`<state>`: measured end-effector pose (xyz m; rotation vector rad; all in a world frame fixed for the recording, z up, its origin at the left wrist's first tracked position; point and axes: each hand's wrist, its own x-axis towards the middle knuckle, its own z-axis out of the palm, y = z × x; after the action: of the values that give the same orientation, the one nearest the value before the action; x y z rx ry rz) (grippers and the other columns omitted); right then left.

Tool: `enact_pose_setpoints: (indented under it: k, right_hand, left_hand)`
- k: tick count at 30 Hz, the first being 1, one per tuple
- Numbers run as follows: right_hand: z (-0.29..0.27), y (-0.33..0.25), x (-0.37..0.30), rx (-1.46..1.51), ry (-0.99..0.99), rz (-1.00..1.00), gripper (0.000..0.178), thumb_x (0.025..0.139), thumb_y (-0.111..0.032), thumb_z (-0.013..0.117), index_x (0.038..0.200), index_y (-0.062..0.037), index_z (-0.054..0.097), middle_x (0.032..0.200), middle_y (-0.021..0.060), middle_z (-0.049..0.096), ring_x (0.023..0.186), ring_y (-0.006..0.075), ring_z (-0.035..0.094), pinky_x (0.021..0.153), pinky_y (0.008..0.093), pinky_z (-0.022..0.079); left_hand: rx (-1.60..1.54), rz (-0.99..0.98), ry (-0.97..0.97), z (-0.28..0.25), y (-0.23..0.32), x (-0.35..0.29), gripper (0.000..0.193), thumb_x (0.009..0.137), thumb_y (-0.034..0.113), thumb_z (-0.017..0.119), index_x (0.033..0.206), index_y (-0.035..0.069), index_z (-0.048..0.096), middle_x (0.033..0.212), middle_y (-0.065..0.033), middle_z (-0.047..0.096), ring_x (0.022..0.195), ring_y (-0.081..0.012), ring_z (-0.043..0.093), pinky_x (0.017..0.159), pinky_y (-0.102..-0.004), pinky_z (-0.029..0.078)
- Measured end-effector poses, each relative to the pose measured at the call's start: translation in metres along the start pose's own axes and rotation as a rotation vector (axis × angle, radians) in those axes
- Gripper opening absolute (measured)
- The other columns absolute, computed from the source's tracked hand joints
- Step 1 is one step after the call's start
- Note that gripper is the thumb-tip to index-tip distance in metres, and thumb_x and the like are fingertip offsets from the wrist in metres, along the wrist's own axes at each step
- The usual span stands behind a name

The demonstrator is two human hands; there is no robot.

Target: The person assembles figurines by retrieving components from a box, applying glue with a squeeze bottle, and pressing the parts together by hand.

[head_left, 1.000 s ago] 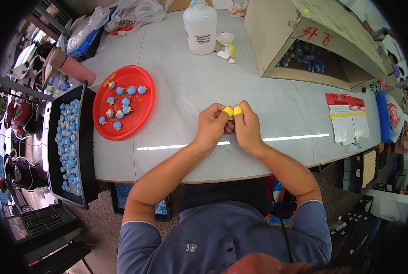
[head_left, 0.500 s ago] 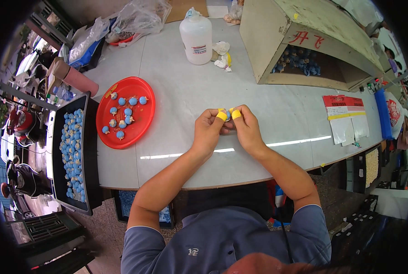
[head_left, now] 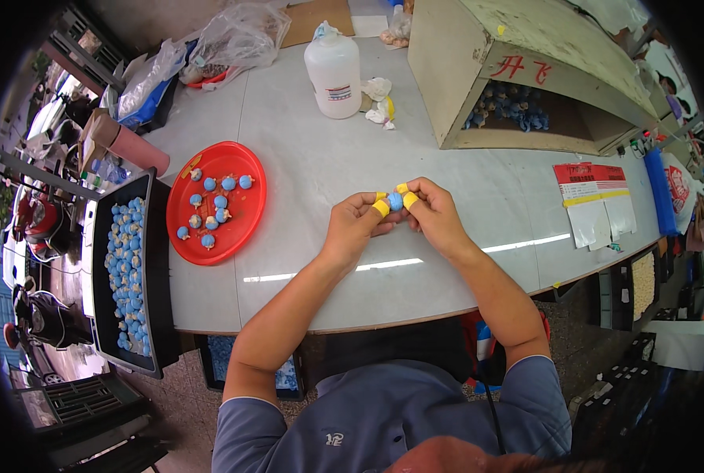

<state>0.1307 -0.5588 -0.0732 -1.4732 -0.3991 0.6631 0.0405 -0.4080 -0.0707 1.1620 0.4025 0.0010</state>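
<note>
Between my two hands, above the middle of the grey table, is a small blue ball [head_left: 396,202]. My left hand [head_left: 355,221] pinches it from the left and my right hand [head_left: 434,214] from the right. Yellow tape wraps the thumbs and some fingertips of both hands. To the left, a round red tray [head_left: 249,229] holds several similar blue balls with pale, ragged tufts. Past the tray, a black bin [head_left: 161,260] contains many more such balls. The fingers behind the held ball are partly hidden.
A white plastic bottle [head_left: 333,75] stands at the back, beside crumpled tissue [head_left: 378,88]. The open-fronted box [head_left: 446,94] at back right has blue pieces inside. A red-and-white printed sheet [head_left: 584,185] lies on the right. A pink cylinder [head_left: 139,150] stands behind the bin.
My hands have moved slightly apart, and more of the blue ball shows between the fingertips. Both hands still hold it. The whole view has shifted slightly.
</note>
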Motion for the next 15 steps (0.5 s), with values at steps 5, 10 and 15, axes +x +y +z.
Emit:
enact_pose_setpoints:
  k: [5, 10, 15]
  right_hand:
    - [-0.005, 0.003, 0.005, -0.136, -0.078, -0.078, 0.016, 0.092, -0.001, 0.054, 0.108, 0.0009, 0.057, 0.089, 0.0016, 0.061, 0.072, 0.0039, 0.054, 0.063, 0.0203, 0.045]
    - [-0.008, 0.007, 0.008, -0.178, -0.142, -0.14, 0.012, 0.089, 0.003, 0.054, 0.101, 0.0009, 0.055, 0.087, 0.0023, 0.061, 0.075, 0.0049, 0.057, 0.069, 0.0211, 0.047]
    - [-0.012, 0.004, 0.006, -0.197, -0.223, -0.095, 0.009, 0.092, 0.002, 0.054, 0.1, -0.0013, 0.054, 0.089, 0.0013, 0.059, 0.079, 0.0038, 0.055, 0.072, 0.02, 0.046]
  left_hand:
    - [0.026, 0.004, -0.022, -0.006, 0.001, 0.002, 0.025, 0.097, 0.006, 0.052, 0.116, -0.009, 0.056, 0.109, -0.0158, 0.067, 0.095, -0.0216, 0.07, 0.084, -0.0283, 0.058]
    - [0.048, 0.031, -0.025, -0.009, -0.001, 0.005, 0.023, 0.094, 0.001, 0.054, 0.112, -0.011, 0.059, 0.106, -0.0169, 0.067, 0.094, -0.0212, 0.071, 0.083, -0.0275, 0.058]
    - [0.117, 0.043, -0.042, -0.009, -0.002, 0.005, 0.019, 0.091, -0.001, 0.057, 0.107, -0.011, 0.061, 0.103, -0.0163, 0.068, 0.091, -0.0207, 0.071, 0.081, -0.0273, 0.059]
